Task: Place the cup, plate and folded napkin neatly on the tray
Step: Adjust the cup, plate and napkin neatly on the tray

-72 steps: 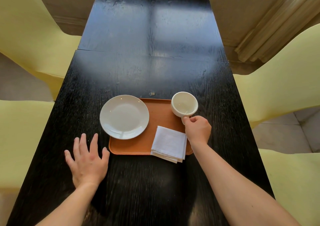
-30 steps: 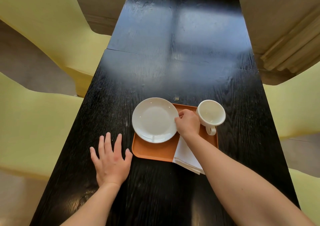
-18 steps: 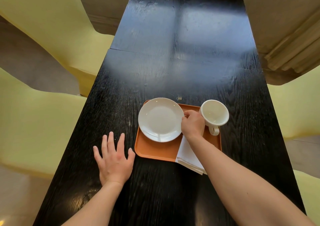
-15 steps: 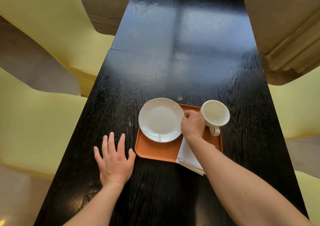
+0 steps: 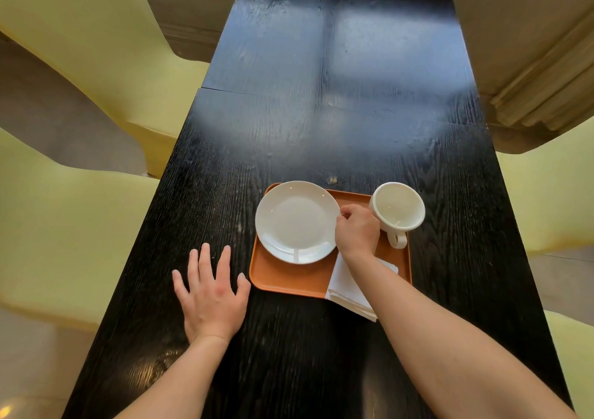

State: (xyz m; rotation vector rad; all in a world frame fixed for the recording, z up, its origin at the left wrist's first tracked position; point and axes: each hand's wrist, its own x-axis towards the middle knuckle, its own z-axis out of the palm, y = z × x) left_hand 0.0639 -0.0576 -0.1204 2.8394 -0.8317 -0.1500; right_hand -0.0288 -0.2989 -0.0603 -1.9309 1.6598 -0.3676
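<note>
On tray (image 5: 289, 282): right hand (image 5: 356, 230) pinching plate (image 5: 297, 221) rim; left hand (image 5: 210, 293) flat, spread, on table (image 5: 321, 113).

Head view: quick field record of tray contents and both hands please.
tray: orange tray on the black table
plate: white plate on the tray's left part, far-left rim overhanging the edge
cup: white cup at the far right corner, upright, handle toward the person
napkin: folded white napkin at the near right, hanging over the tray's near edge
right hand: fingertips at the plate's right rim
left hand: flat on the table, left of the tray
</note>
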